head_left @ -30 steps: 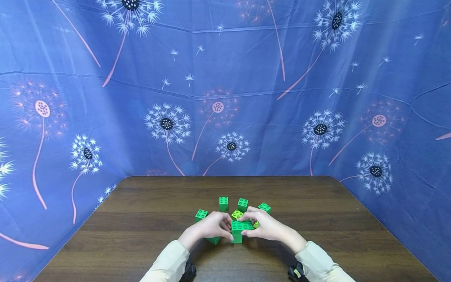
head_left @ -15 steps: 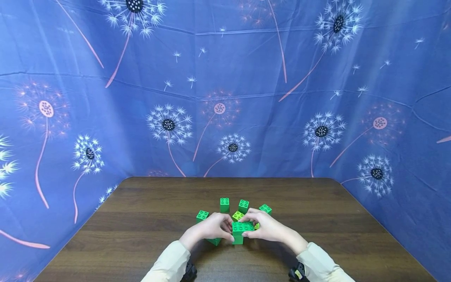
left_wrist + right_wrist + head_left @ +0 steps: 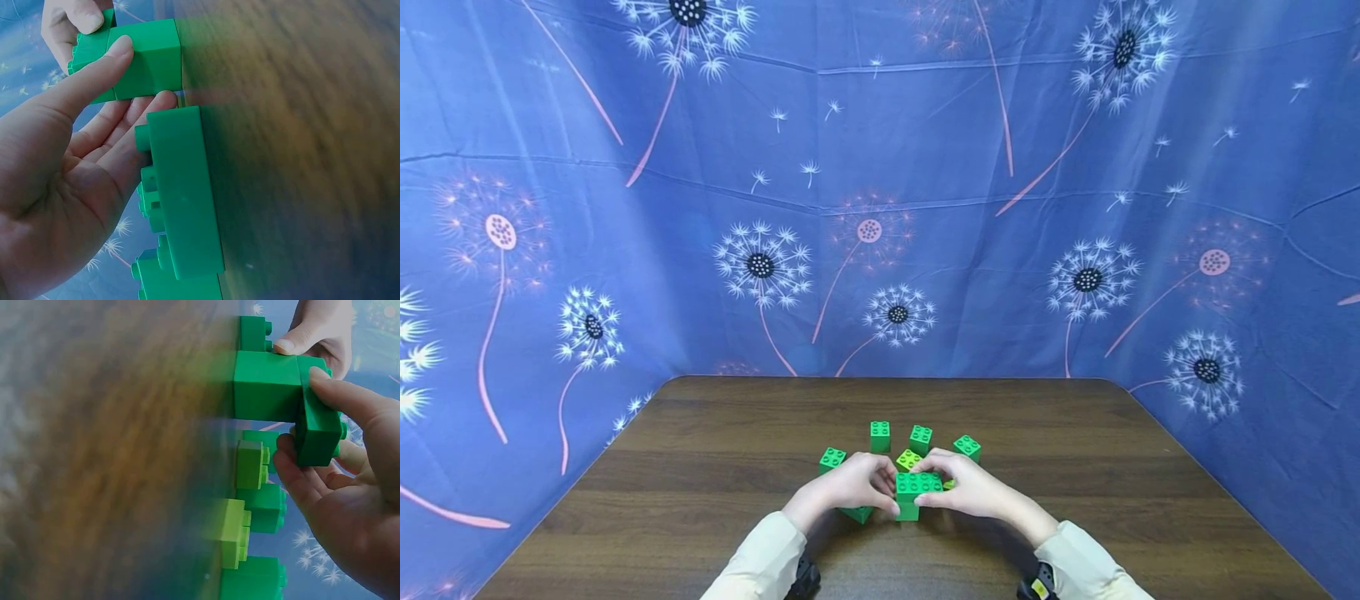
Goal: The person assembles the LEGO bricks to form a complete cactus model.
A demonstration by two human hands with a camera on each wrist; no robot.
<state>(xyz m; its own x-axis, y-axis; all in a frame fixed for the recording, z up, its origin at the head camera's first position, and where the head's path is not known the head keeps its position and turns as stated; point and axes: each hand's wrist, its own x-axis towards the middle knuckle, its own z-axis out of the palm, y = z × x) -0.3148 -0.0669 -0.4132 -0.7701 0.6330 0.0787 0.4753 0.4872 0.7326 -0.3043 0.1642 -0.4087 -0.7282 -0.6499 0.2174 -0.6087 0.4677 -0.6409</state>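
Note:
A long green toy brick [image 3: 919, 483] sits across the top of a taller green block [image 3: 907, 511] on the table, jutting out to the right past it. My right hand [image 3: 962, 485] pinches the long brick by its overhanging end, thumb on the near side and fingers behind. In the left wrist view, my left hand [image 3: 69, 150] has its thumb on the side of the lower block [image 3: 150, 62] and its fingers behind it. In the right wrist view, the upper brick [image 3: 320, 428] lies flush on the lower block with its far end overhanging.
Close beside my left hand lie a long green brick [image 3: 184, 194] and a square green one [image 3: 832, 457]. Behind the hands stand green bricks [image 3: 880, 435] and a lime brick [image 3: 909, 459]. Another lime brick [image 3: 232, 531] is near my right hand. A patterned blue cloth [image 3: 880, 167] hangs behind the table.

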